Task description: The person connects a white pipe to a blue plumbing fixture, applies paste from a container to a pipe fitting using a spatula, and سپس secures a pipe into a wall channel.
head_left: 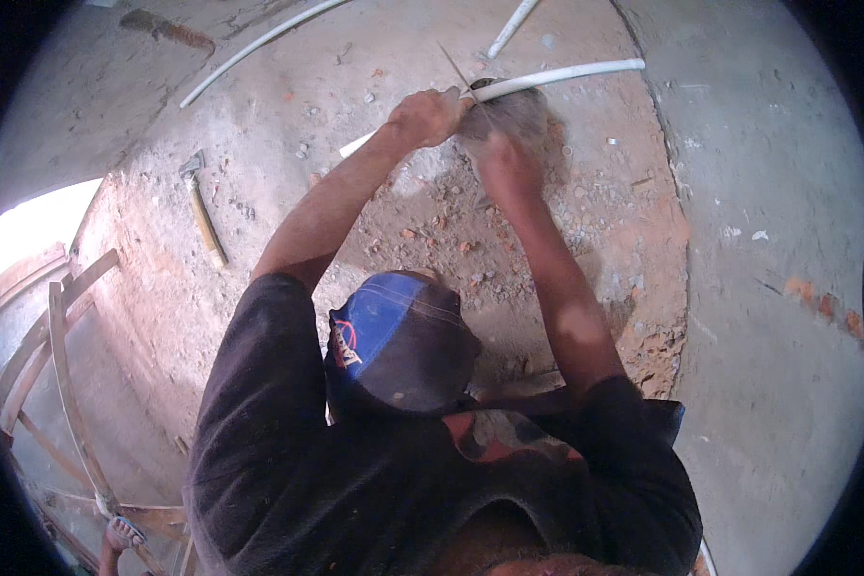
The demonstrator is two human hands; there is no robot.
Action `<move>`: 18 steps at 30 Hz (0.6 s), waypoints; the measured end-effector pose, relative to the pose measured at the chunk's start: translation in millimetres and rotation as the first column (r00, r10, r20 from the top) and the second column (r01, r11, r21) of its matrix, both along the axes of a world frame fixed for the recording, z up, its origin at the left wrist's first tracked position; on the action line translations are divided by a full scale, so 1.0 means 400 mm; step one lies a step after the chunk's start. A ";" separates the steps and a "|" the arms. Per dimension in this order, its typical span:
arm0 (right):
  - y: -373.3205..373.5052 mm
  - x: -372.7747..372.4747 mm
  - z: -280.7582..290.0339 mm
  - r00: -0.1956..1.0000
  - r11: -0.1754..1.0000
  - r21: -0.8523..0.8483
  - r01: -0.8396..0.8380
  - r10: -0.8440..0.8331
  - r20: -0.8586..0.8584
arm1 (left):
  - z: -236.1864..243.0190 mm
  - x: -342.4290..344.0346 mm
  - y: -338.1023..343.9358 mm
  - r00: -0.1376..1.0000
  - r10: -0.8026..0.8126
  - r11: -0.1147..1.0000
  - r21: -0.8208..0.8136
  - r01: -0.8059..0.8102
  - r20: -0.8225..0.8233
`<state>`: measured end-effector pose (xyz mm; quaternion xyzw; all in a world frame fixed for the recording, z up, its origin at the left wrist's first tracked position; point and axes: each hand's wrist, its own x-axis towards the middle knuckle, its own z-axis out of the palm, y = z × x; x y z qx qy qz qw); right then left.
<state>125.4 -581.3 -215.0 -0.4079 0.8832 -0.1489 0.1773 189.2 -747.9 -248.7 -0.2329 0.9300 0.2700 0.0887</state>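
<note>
A hammer (203, 206) lies on rubble-strewn ground, well apart from the hands. The left hand (430, 115) grips a white pipe (557, 77); the right hand (505, 158) presses beside it, its grip unclear.

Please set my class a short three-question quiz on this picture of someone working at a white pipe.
1. True or false: the hammer is in the left hand.
2. Where do the left hand and the right hand meet? A) at the white pipe B) at a paint tin C) at a bucket
3. Fill in: the cap is mostly ____.
Key: 1 false; 2 A; 3 blue.
</note>
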 end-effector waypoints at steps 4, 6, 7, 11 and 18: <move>-0.103 -0.032 -0.027 0.998 0.999 -0.001 0.052 -0.052 0.041 | -0.001 0.006 -0.012 0.999 -0.027 1.000 0.011 0.027 -0.026; -0.039 -0.005 -0.004 0.999 1.000 0.023 0.016 -0.017 0.037 | 0.005 0.010 -0.011 0.999 -0.013 1.000 0.024 0.014 -0.030; -0.005 0.009 0.008 0.999 0.999 0.034 0.000 -0.001 0.033 | 0.018 0.011 -0.009 1.000 -0.007 1.000 0.028 0.007 -0.022; 0.013 0.019 -0.001 0.995 0.997 0.026 0.077 -0.079 0.055 | 0.026 -0.007 -0.003 1.000 0.006 0.999 0.038 -0.005 -0.031; 0.023 0.012 -0.011 0.999 0.998 0.024 0.050 -0.050 -0.002 | -0.022 -0.004 -0.032 0.998 -0.047 0.998 -0.045 0.046 -0.030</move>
